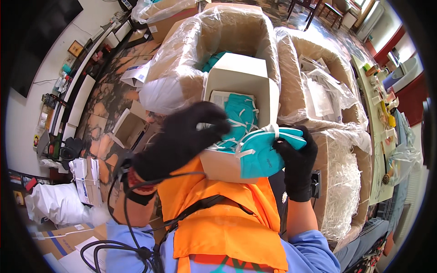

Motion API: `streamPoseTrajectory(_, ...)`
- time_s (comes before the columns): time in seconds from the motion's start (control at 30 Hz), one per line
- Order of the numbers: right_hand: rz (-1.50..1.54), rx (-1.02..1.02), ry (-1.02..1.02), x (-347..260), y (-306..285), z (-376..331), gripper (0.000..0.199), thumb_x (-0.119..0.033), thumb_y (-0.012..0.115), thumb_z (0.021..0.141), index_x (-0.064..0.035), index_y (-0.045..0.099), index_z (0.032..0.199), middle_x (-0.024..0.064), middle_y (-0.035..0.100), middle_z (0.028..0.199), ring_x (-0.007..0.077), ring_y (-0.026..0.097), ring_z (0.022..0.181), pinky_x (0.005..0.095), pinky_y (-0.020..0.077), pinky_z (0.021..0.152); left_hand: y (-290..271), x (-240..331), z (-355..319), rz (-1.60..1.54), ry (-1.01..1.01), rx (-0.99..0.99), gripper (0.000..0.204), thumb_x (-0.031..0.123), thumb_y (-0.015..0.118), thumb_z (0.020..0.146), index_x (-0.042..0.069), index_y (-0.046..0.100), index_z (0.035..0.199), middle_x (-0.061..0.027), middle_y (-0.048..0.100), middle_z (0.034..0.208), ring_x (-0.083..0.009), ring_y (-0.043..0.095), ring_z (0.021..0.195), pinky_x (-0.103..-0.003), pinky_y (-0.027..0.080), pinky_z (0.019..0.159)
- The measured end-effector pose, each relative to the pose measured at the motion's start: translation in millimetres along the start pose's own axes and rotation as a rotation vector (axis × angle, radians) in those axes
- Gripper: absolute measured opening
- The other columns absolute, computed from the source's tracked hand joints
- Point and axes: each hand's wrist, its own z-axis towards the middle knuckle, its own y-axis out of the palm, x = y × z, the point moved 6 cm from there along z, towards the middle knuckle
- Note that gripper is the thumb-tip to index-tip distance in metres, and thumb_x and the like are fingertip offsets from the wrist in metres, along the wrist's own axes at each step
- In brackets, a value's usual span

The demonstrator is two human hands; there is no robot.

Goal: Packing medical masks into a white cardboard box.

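My left hand, in a black glove, is raised over the near left rim of a small white carton and pinches white straps of the teal masks lying inside. My right hand, also gloved in black, grips a stack of teal folded masks with white straps at the carton's near right corner. The carton rests against my orange vest, its lid flap standing open away from me.
Large plastic-lined cardboard boxes stand beyond the carton; one at right holds shredded white paper. Flat white cartons and a white bag lie on the floor at left. A cluttered table runs along the right.
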Motion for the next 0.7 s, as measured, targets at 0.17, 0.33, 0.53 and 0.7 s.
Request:
streamPoseTrajectory(0.17,-0.032,0.001,-0.09,0,9,-3,0.023,0.001,0.078,0.079,-0.0016,0.065,0.098,0.0036,0.068,0.088,0.0097,0.063,0.079,0.0263,0.0518,0.07,54,17,13,0.132,0.02,-0.242,0.042,0.032,0.074,0.089,0.004,0.063,0.119,-0.0155,0.068,0.111,-0.0278,0.067,0.102,-0.038,0.051,0.087)
streamPoseTrajectory(0.33,-0.023,0.031,0.039,23,13,-8,0.035,-0.001,0.081,0.077,-0.0021,0.064,0.108,0.0036,0.067,0.096,0.0078,0.06,0.083,0.0255,0.0496,0.071,56,6,14,0.262,0.206,-0.066,0.042,0.025,0.073,0.088,0.005,0.062,0.123,-0.0186,0.067,0.115,-0.0348,0.066,0.105,-0.041,0.052,0.09)
streamPoseTrajectory(0.53,-0.311,-0.391,-0.431,-41,36,16,0.09,-0.014,0.089,0.067,-0.0113,0.043,0.145,0.016,0.063,0.124,0.03,0.068,0.099,0.037,0.0553,0.085,55,9,13,0.508,0.287,-0.295,0.041,0.019,0.071,0.087,0.007,0.062,0.124,-0.0186,0.068,0.116,-0.0369,0.066,0.105,-0.045,0.052,0.091)
streamPoseTrajectory(0.7,-0.717,-0.677,-0.214,-22,52,13,0.075,-0.031,0.083,0.077,-0.0183,0.049,0.143,0.0158,0.072,0.102,0.0372,0.071,0.088,0.0431,0.0563,0.076,51,25,22,0.516,0.029,-0.459,0.037,0.018,0.069,0.086,0.009,0.063,0.121,-0.0202,0.07,0.103,-0.0389,0.068,0.098,-0.046,0.053,0.087)
